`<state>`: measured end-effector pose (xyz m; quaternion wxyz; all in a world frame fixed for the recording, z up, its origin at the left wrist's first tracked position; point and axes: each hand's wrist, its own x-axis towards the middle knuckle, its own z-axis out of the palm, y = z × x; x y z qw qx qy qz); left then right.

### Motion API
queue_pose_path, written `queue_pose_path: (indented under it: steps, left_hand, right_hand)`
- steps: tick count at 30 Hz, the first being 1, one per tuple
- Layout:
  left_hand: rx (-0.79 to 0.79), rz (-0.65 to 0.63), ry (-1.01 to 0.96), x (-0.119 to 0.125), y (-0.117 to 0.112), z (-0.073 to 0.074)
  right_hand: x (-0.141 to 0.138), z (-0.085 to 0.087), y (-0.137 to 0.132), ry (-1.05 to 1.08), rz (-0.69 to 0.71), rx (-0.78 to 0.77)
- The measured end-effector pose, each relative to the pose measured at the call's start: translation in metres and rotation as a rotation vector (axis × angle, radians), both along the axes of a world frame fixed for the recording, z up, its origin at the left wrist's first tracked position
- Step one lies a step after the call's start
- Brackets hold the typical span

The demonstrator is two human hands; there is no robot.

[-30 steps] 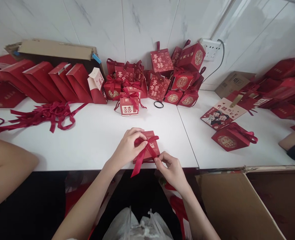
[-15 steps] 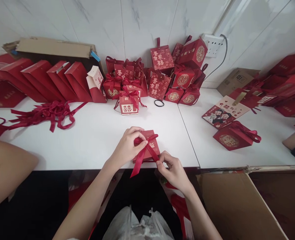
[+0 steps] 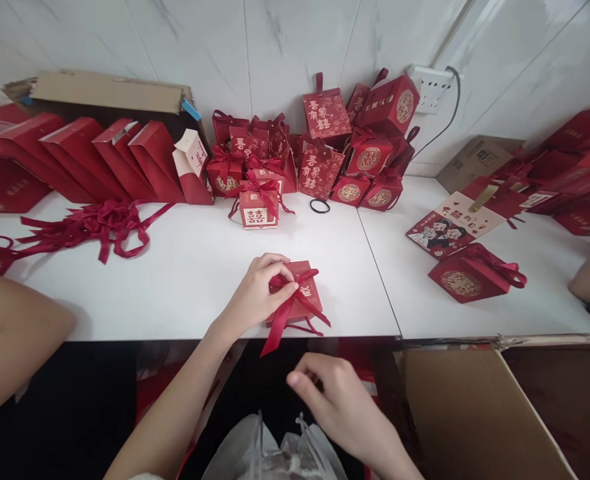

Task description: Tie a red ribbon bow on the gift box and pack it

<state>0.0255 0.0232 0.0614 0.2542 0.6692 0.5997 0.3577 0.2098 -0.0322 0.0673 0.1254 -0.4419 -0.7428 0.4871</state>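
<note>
Far left of the grip, one arm (image 3: 15, 333) of another person is rested at the edge of the table (image 3: 175, 280). Beyond it, one heap of loose ribbons (image 3: 95, 227) is laid, and at least four folded red bags (image 3: 109, 157) are leaned in a row behind the heap.

The left hand (image 3: 255, 297) is closed in a narrow pinch on the ribbon (image 3: 287, 293) at its knot, on top of one small red box (image 3: 305, 297). This box is seated flat on the table near the front edge, directly under the grip. Two ribbon tails are counted: one is hung over the table edge below the grip, and one is spread to its right.

Straight beyond the grip, one finished box (image 3: 259, 207) is stood, with one black ring (image 3: 319, 206) laid just to its right.

The right hand (image 3: 337, 397) is held below and right of the grip, clear of the small red box. Its fingers are loosely curled, with nothing seen in them, above one plastic bag (image 3: 275, 457). Further right, one handled box (image 3: 467, 280) is laid on the table.
</note>
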Motion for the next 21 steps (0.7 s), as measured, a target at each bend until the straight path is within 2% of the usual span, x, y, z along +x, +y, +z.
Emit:
queue_pose_path:
  steps: [2, 5, 7, 9, 11, 13, 16, 18, 21]
  left_hand:
    - [-0.005, -0.008, 0.0, 0.001, 0.0, 0.001]
    - [-0.011, -0.019, -0.002, 0.003, 0.0, 0.003]
    - [-0.01, -0.022, -0.006, 0.003, 0.0, 0.003]
    - [-0.016, -0.017, -0.013, 0.003, 0.001, 0.003]
    - [-0.027, -0.016, -0.018, 0.001, 0.001, 0.003]
    - [-0.044, -0.022, -0.017, 0.0, 0.002, 0.004]
    - [-0.071, -0.033, -0.009, 0.0, 0.003, 0.006]
    - [-0.074, -0.03, -0.005, 0.001, 0.004, 0.008]
    - [-0.082, -0.004, 0.002, 0.004, 0.006, 0.012]
  right_hand:
    - [-0.016, -0.004, -0.002, 0.076, 0.004, -0.056]
    - [-0.04, -0.014, 0.004, 0.166, -0.064, -0.081]
    - [-0.045, -0.018, 0.008, 0.19, -0.059, -0.074]
    - [-0.036, -0.016, 0.009, 0.178, 0.012, -0.03]
    - [-0.017, -0.01, 0.01, 0.165, 0.067, -0.021]
    - [0.005, -0.002, 0.014, 0.164, -0.042, -0.045]
    - [0.024, 0.004, 0.027, 0.156, -0.355, -0.023]
    - [0.021, 0.002, 0.038, 0.163, -0.381, -0.025]
    - [0.008, -0.006, 0.048, 0.199, -0.286, 0.01]
